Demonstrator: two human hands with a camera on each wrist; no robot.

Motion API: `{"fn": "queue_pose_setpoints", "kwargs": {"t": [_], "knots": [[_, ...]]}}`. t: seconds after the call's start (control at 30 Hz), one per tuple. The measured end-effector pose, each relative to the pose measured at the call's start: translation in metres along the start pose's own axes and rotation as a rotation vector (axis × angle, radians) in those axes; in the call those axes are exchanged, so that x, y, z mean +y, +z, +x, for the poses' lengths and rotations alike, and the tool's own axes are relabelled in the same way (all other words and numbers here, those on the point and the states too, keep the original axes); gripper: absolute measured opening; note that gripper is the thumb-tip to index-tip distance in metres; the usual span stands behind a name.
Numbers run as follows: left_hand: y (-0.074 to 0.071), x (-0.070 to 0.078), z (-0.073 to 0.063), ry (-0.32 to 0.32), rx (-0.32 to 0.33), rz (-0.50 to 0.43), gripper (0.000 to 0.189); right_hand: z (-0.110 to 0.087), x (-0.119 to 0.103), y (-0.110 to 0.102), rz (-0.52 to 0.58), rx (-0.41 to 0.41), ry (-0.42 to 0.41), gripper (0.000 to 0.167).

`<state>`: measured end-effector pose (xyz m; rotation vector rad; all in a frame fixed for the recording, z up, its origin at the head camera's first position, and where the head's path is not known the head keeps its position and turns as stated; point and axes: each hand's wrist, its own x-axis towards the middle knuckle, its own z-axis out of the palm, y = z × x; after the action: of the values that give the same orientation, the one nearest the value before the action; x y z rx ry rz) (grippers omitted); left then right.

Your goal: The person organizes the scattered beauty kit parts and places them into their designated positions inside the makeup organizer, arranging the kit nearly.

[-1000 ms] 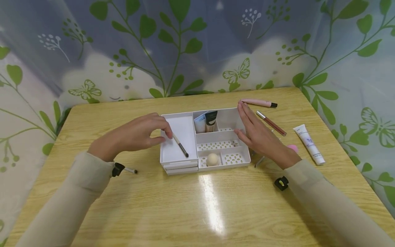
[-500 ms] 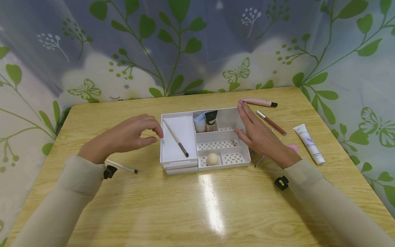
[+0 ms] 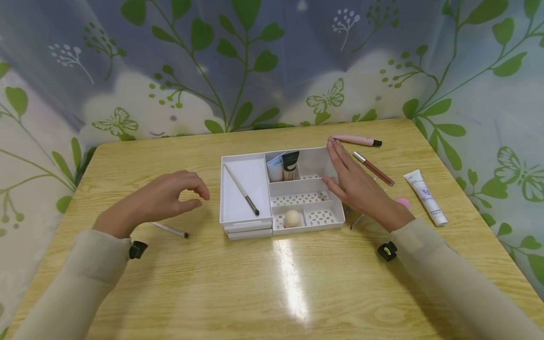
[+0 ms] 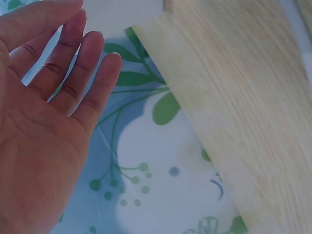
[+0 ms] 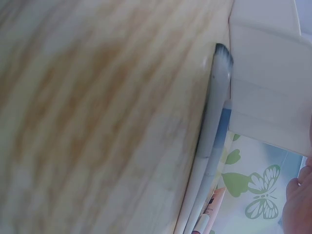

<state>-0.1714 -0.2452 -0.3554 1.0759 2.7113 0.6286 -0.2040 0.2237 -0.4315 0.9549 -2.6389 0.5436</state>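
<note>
Blue-and-white backdrop w/ green leaf & butterfly print (image 3: 314,42) behind & at both sides. Yellowish wood-grain table (image 3: 212,283) in front of it. White plastic organizer w/ divided compts (image 3: 258,174) sits mid-table, stacked trays at its L end, perforated floors at R.

R hand (image 3: 357,189) lies on organizer's R end: fingers straight & together, tips at far R corner, thumb apart; can't tell if thumb presses. L hand (image 3: 159,196) is off organizer's L side, holding nothing, fingers loosely bent, thumb apart from them.

White tube w/ purple print (image 3: 426,197) lies far R; pink tube w/ black cap (image 3: 354,140) by far R corner; red-brown tube w/ silver cap (image 3: 374,168) nr it. Pale blue tube (image 3: 275,169) & dark-capped tube (image 3: 291,165) stand in rear compt.

Pale-handled brush w/ dark tip (image 3: 241,189) lies diagonally in top L tray. White-handled brush (image 3: 172,230) on table by L wrist, partly hidden. Grey-bristled brush (image 5: 218,92) beside organizer's R wall. Cream sponge ball (image 3: 292,218) in front compt.
</note>
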Motion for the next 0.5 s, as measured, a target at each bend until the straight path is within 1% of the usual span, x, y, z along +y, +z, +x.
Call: {"fn": "queue_pose_setpoints", "kwargs": {"t": [0.13, 0.27, 0.37, 0.5], "knots": [[0.002, -0.005, -0.006, -0.028, -0.012, -0.014, 0.018, 0.000, 0.000, 0.000, 0.001, 0.000, 0.006, 0.086], [0.004, -0.009, -0.013, -0.071, -0.031, -0.034, 0.017, 0.000, 0.000, -0.001, 0.004, -0.013, 0.013, 0.086], [0.005, -0.011, -0.018, -0.103, -0.056, -0.051, 0.017, 0.000, 0.000, -0.001, 0.007, -0.027, 0.022, 0.086], [0.008, -0.014, -0.024, -0.142, -0.103, -0.078, 0.017, 0.000, 0.000, -0.001, 0.011, -0.024, 0.018, 0.086]]}}
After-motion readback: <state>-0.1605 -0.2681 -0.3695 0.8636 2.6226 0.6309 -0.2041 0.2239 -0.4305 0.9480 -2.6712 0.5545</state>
